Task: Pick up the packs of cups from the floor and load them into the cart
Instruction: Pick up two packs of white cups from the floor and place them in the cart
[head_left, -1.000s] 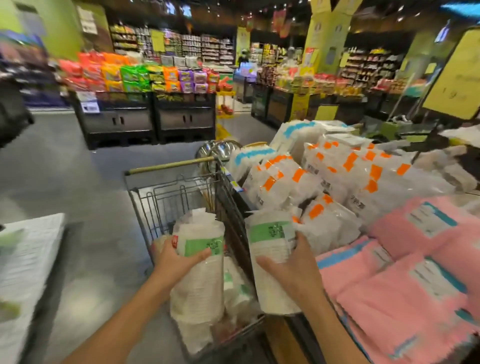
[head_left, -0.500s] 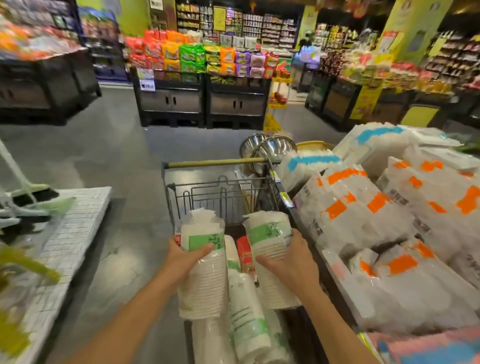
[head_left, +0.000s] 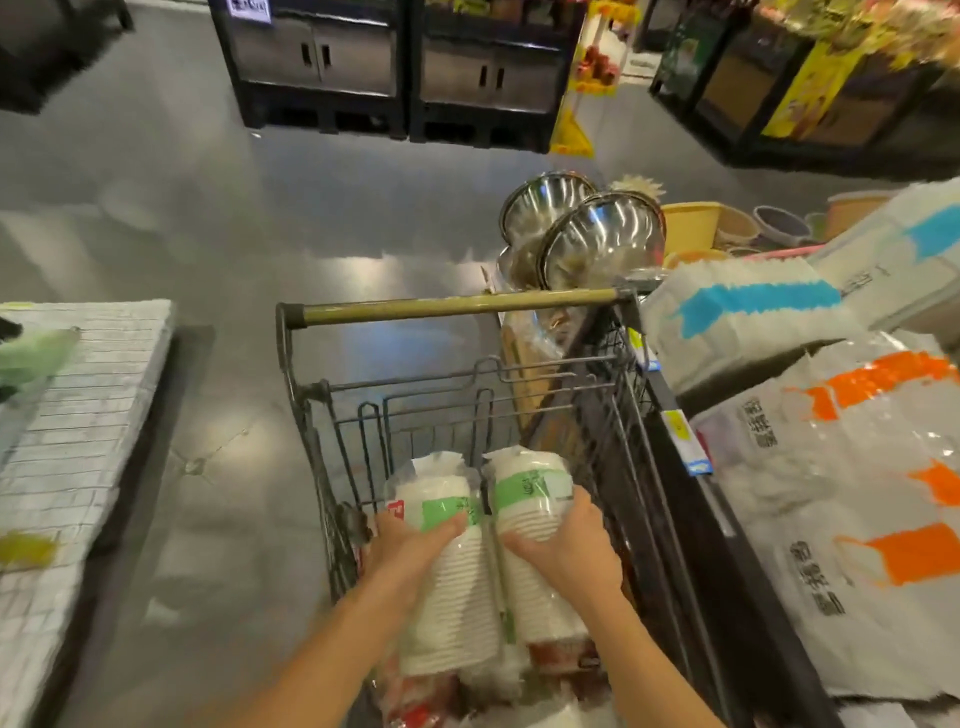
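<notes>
Two plastic-wrapped packs of white cups with green labels are held side by side inside the wire cart (head_left: 311, 415). My left hand (head_left: 410, 545) grips the left pack (head_left: 447, 587) around its upper part. My right hand (head_left: 571, 545) grips the right pack (head_left: 530, 499) the same way. Both packs sit low in the basket, over other cup packs with red and white wrapping (head_left: 561, 654). The cart's handle bar (head_left: 452, 306) is at the far end from me.
To the right, a display holds bagged goods with orange (head_left: 857, 467) and blue (head_left: 748, 306) stripes, close to the cart. Steel bowls (head_left: 597, 239) stand beyond the handle. A low white pallet (head_left: 78, 415) lies left. Grey floor (head_left: 234, 234) stretches ahead to dark cabinets (head_left: 363, 57).
Both hands have lowered the two packs deeper into the cart basket. My view has tilted downward, so the store shelves have left the top of the frame.
</notes>
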